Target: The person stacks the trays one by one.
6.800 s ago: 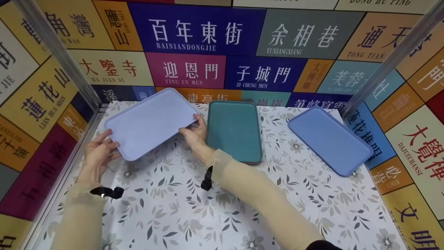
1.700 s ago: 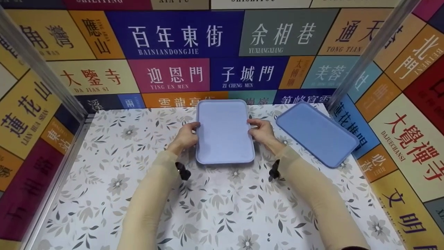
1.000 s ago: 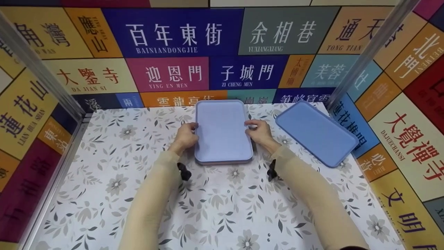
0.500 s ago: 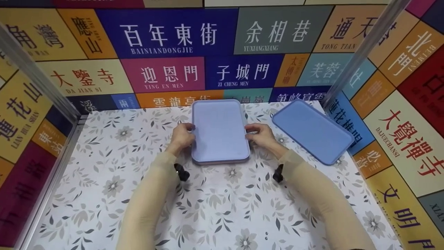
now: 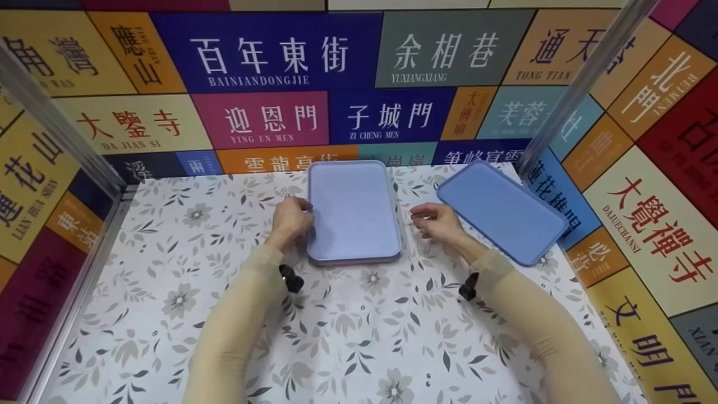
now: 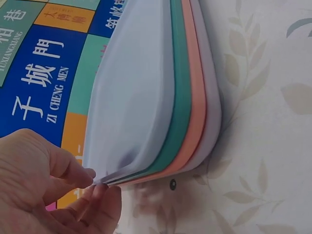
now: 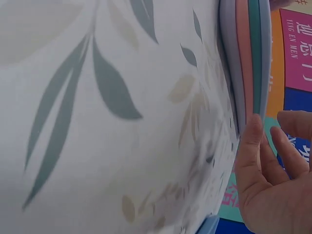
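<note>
A stack of rectangular trays lies on the table, a pale lavender-blue tray [image 5: 353,213] on top. In the left wrist view, a teal tray [image 6: 181,87], a coral tray [image 6: 196,87] and a greyish-lilac tray [image 6: 210,112] show beneath it, their edges nearly in line. My left hand [image 5: 291,219] is at the stack's left side, thumb and fingertips pinching the top tray's rim. My right hand [image 5: 440,223] is off the stack's right side, fingers loosely bent and holding nothing; the right wrist view has the hand [image 7: 275,180] near the tray edges.
A blue tray [image 5: 502,213] lies slanted on the table to the right of the stack. White floral cloth [image 5: 359,336] covers the table. Panels with Chinese lettering [image 5: 269,50] stand behind and at both sides, with metal posts [image 5: 589,84] at the corners.
The pale tray, earlier held tilted at the left in both hands, now lies on the stack over the teal one. My right hand has just let go and moved right.
</note>
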The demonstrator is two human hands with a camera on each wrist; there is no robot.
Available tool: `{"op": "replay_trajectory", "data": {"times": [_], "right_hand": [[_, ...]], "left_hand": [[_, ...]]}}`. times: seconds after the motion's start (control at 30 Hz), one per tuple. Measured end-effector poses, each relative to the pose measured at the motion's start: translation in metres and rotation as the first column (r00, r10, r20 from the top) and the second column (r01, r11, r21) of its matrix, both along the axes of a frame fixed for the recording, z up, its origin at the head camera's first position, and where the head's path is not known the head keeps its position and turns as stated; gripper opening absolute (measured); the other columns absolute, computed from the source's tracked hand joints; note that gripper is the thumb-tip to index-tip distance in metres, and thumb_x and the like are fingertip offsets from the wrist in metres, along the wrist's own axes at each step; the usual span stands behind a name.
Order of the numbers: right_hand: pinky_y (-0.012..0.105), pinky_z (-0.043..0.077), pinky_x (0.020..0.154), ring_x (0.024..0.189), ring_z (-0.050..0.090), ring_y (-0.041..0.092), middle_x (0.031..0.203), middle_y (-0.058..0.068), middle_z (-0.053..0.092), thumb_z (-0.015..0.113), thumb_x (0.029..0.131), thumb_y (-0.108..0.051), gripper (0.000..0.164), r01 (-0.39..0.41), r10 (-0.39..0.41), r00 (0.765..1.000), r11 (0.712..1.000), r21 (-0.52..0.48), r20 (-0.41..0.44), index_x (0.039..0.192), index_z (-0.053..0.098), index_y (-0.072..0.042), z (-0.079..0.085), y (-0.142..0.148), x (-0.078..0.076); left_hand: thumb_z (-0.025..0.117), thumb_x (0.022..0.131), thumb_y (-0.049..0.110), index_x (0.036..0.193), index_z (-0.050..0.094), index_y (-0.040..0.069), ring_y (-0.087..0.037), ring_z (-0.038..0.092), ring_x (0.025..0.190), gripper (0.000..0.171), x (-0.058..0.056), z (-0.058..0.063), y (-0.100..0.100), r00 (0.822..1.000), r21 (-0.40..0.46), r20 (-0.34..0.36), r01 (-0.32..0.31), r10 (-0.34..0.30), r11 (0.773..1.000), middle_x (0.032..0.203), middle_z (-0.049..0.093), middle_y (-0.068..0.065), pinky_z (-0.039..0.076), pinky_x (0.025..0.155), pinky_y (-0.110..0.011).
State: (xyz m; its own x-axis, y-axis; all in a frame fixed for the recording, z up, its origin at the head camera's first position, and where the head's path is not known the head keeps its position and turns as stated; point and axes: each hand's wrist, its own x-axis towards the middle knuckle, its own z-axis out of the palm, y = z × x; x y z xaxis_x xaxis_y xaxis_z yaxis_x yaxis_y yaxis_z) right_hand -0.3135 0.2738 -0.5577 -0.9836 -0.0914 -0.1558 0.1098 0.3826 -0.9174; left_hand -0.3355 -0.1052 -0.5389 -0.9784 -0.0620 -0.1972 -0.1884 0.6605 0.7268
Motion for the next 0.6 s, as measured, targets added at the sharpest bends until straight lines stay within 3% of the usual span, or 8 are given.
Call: {"op": "replay_trajectory", "data": {"times": [0.13, 0.33, 0.4, 0.5, 0.53, 0.6], "right_hand": [[0.02, 0.063, 0.069, 0.1, 0.076, 0.018, 0.141, 0.034, 0.072, 0.07, 0.107, -0.008, 0.041, -0.003, 0.004, 1.0, 1.0, 0.014, -0.025, 0.145, 0.068, 0.009, 0.004, 0.015, 0.003], [0.021, 0.064, 0.072, 0.101, 0.075, 0.014, 0.14, 0.033, 0.072, 0.07, 0.108, -0.01, 0.044, 0.028, -0.027, 0.999, 0.999, 0.022, -0.044, 0.146, 0.066, 0.011, 0.011, 0.042, 0.01], [0.021, 0.065, 0.073, 0.096, 0.075, 0.012, 0.135, 0.027, 0.076, 0.071, 0.108, -0.01, 0.044, 0.046, -0.046, 0.998, 0.999, 0.005, -0.037, 0.146, 0.066, 0.012, 0.014, 0.05, 0.012], [0.023, 0.066, 0.076, 0.089, 0.074, 0.006, 0.122, 0.008, 0.08, 0.071, 0.107, -0.009, 0.045, 0.066, -0.066, 0.997, 0.998, -0.006, -0.031, 0.147, 0.064, 0.013, 0.02, 0.061, 0.014], [0.025, 0.067, 0.077, 0.088, 0.074, 0.004, 0.121, 0.007, 0.08, 0.071, 0.107, -0.009, 0.045, 0.073, -0.073, 0.997, 0.997, 0.003, -0.032, 0.147, 0.065, 0.012, 0.022, 0.064, 0.015], [0.026, 0.068, 0.08, 0.088, 0.073, 0.0, 0.124, 0.012, 0.081, 0.071, 0.107, -0.009, 0.045, 0.096, -0.095, 0.995, 0.995, 0.025, -0.029, 0.147, 0.065, 0.011, 0.026, 0.073, 0.017]], "left_hand": [[0.064, 0.094, 0.009, 0.138, 0.077, 0.005, -0.035, 0.07, 0.131, 0.045, 0.006, 0.011, 0.009, 1.0, -0.026, -0.024, -0.006, 0.005, 1.0, 0.139, 0.076, -0.017, 0.056, 0.119, -0.048], [0.063, 0.093, 0.009, 0.126, 0.084, 0.007, -0.036, 0.074, 0.125, 0.039, 0.009, 0.02, 0.035, 0.991, -0.044, -0.109, 0.067, -0.072, 0.997, 0.13, 0.082, -0.015, 0.058, 0.116, -0.049], [0.063, 0.092, 0.01, 0.122, 0.085, 0.009, -0.035, 0.075, 0.123, 0.038, 0.012, 0.022, 0.045, 0.987, -0.044, -0.125, 0.091, -0.096, 0.995, 0.128, 0.084, -0.013, 0.059, 0.114, -0.048], [0.063, 0.093, 0.01, 0.121, 0.086, 0.009, -0.035, 0.076, 0.121, 0.036, 0.014, 0.022, 0.062, 0.982, -0.034, -0.139, 0.128, -0.131, 0.991, 0.126, 0.085, -0.012, 0.06, 0.113, -0.047], [0.063, 0.093, 0.01, 0.121, 0.086, 0.009, -0.035, 0.076, 0.121, 0.036, 0.014, 0.022, 0.068, 0.979, -0.034, -0.142, 0.144, -0.148, 0.989, 0.125, 0.085, -0.011, 0.06, 0.112, -0.047], [0.065, 0.093, 0.015, 0.118, 0.087, 0.013, -0.031, 0.078, 0.116, 0.034, -0.003, -0.006, 0.078, 0.966, -0.028, -0.18, 0.182, -0.184, 0.983, 0.12, 0.087, -0.006, 0.062, 0.107, -0.044]]}}
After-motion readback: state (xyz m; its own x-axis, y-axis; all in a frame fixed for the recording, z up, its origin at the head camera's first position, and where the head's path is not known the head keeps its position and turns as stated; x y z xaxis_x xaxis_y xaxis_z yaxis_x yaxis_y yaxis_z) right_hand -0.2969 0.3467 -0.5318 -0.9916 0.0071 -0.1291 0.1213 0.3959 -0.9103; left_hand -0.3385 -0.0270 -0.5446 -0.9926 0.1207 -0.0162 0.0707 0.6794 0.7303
